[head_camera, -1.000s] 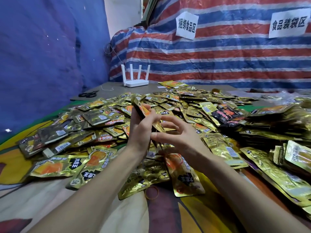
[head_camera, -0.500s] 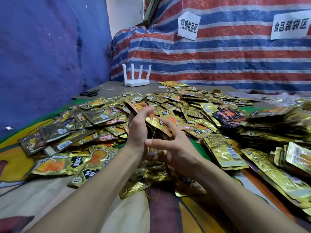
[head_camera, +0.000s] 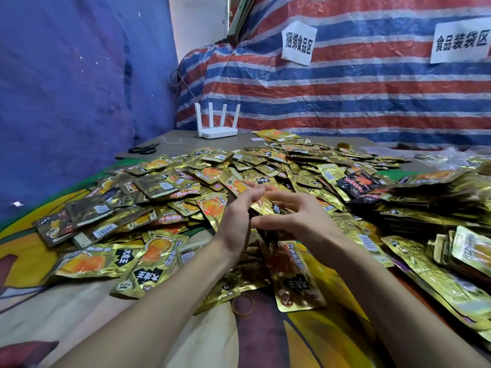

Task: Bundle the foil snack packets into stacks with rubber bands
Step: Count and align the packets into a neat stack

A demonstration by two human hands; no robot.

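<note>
The left hand (head_camera: 236, 219) is curled round a small stack of gold foil packets (head_camera: 268, 207), held just above the heap of loose packets (head_camera: 164, 187) that covers the cloth-draped surface (head_camera: 66, 309); blur hides the finer detail of the grip. The right hand (head_camera: 303, 221) hovers just beside that stack, fingers and thumb spread apart, clasping nothing that shows. One loose rubber band (head_camera: 243, 304) lies on the surface between the forearms, at the heap's near edge.
</note>
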